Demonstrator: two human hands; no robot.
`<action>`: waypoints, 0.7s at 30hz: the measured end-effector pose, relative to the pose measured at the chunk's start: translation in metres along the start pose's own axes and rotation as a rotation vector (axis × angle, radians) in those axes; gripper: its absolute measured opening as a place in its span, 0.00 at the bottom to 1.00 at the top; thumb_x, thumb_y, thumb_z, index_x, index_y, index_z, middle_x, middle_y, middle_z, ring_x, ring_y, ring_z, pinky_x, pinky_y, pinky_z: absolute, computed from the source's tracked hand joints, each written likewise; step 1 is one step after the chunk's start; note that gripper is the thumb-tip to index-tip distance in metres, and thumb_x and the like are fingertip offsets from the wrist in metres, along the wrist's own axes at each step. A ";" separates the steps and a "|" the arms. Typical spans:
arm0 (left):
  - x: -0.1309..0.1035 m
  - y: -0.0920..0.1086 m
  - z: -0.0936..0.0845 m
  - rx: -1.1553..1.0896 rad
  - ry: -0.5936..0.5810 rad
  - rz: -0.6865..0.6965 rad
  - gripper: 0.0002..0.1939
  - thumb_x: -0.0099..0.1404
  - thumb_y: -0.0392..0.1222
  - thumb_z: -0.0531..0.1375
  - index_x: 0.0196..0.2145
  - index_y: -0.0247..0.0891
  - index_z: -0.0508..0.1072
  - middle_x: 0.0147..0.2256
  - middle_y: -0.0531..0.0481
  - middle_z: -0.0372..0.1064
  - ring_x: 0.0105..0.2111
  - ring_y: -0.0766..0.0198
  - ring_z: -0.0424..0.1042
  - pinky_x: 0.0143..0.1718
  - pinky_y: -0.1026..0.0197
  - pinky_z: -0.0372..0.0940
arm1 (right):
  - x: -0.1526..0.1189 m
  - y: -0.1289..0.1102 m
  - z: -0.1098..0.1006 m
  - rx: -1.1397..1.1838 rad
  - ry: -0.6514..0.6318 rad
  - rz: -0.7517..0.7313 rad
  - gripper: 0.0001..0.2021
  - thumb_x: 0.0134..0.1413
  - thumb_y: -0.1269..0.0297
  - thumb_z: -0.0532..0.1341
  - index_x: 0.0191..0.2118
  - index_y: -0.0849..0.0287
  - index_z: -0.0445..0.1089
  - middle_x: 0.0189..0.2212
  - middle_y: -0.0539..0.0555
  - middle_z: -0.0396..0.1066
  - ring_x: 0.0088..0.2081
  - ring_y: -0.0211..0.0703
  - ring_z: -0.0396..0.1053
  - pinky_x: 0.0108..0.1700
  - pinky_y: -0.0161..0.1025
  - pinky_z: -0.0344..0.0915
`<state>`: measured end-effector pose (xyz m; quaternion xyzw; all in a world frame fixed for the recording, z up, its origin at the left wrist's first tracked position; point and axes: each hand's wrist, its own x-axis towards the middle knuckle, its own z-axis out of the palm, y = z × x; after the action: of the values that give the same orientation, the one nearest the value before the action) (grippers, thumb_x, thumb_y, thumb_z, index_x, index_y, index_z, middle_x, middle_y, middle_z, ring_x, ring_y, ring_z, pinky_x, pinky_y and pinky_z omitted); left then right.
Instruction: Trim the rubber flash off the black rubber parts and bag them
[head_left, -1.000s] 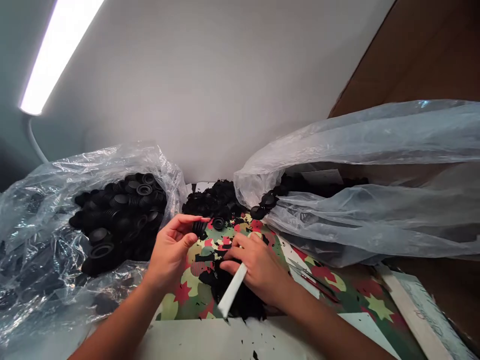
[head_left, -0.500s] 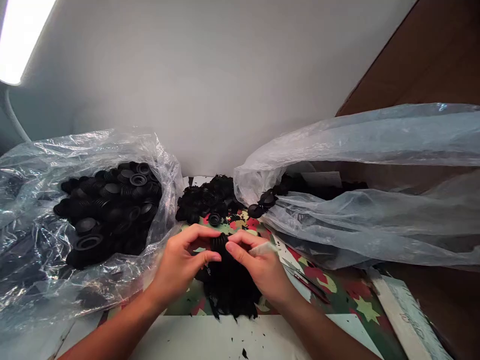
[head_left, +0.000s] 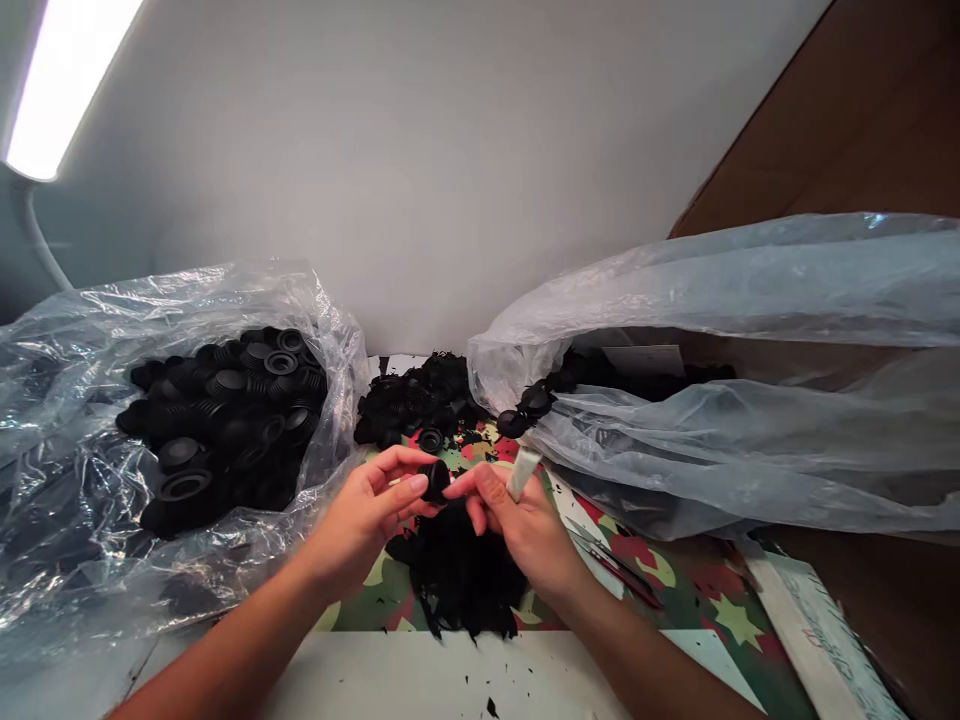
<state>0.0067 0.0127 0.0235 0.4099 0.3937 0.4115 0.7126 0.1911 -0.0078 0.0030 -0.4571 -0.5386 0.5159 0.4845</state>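
My left hand (head_left: 361,518) pinches a small black ribbed rubber boot (head_left: 434,483) between thumb and fingers, with its round end turned toward the right. On the right, the index fingertip of my right hand (head_left: 529,525) touches or nearly touches the boot's edge. That hand is closed around a pale, flat stick-like piece (head_left: 523,472), which juts up between thumb and index finger; its lower part is hidden in the hand. Just below both hands lies a heap of thin black rubber scraps (head_left: 469,580).
A clear plastic bag (head_left: 341,370) at left holds many black rubber boots (head_left: 225,385). More black pieces (head_left: 420,395) are piled by the wall. Another plastic bag (head_left: 660,440) lies open at right. Scissors or tweezers (head_left: 615,568) rest beside my right forearm. A lamp (head_left: 71,85) shines upper left.
My left hand has turned the boot so its round end shows. My right fingers have shifted from pinching at the boot to an extended index finger, and the pale piece now stands more upright.
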 end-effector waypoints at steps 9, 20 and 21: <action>0.007 0.002 -0.004 -0.318 0.024 -0.066 0.10 0.70 0.39 0.62 0.38 0.29 0.80 0.35 0.41 0.81 0.32 0.66 0.79 0.36 0.68 0.75 | 0.013 -0.007 -0.007 -0.239 0.004 -0.176 0.19 0.67 0.47 0.54 0.40 0.56 0.74 0.30 0.52 0.74 0.34 0.44 0.72 0.35 0.38 0.65; 0.003 -0.002 -0.009 -0.412 0.009 -0.153 0.10 0.66 0.42 0.67 0.33 0.30 0.79 0.27 0.45 0.78 0.20 0.72 0.72 0.23 0.73 0.69 | 0.027 -0.011 0.022 0.102 -0.129 0.023 0.15 0.53 0.50 0.65 0.28 0.57 0.74 0.23 0.49 0.71 0.31 0.42 0.67 0.36 0.38 0.62; 0.003 -0.002 -0.010 -0.415 -0.007 -0.145 0.11 0.64 0.43 0.68 0.33 0.30 0.79 0.27 0.45 0.78 0.21 0.72 0.72 0.23 0.73 0.69 | 0.027 -0.012 0.022 0.168 -0.134 0.071 0.15 0.51 0.49 0.67 0.27 0.57 0.74 0.23 0.49 0.70 0.30 0.42 0.67 0.36 0.38 0.61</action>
<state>-0.0004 0.0176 0.0173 0.2264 0.3264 0.4302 0.8107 0.1658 0.0159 0.0162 -0.3981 -0.5082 0.6054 0.4656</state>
